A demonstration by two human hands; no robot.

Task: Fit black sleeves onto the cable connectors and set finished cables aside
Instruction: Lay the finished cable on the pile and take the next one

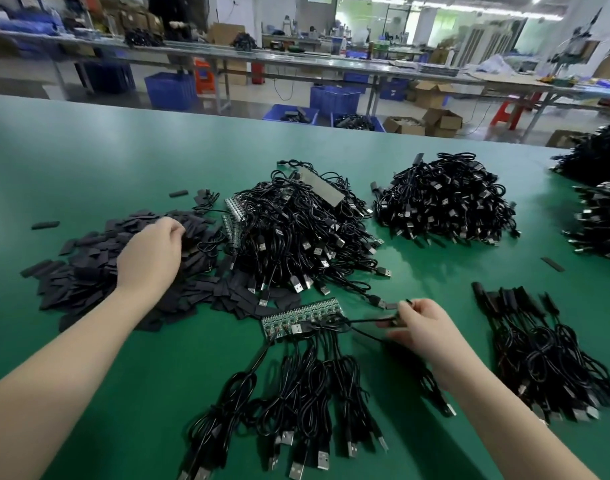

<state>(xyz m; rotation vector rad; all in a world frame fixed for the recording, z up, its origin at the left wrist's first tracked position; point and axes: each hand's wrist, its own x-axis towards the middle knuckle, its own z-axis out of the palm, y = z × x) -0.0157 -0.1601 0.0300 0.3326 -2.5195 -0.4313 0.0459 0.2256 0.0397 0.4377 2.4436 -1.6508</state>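
Note:
A heap of flat black sleeves (89,268) lies on the left of the green table (89,161). My left hand (151,254) reaches into that heap with its fingers curled down among the sleeves; what they hold is hidden. My right hand (424,330) pinches a black cable end (376,322), blurred by motion, just right of a green circuit-board strip (300,315) with several USB cables (296,393) attached. Cables with sleeves fitted lie in a small pile (538,351) at the right.
Two large heaps of black USB cables (303,237) (445,202) stand behind the work area, and more cable heaps (597,202) sit at the far right edge. A loose sleeve (552,264) lies on the table. Other benches, blue crates and boxes fill the background.

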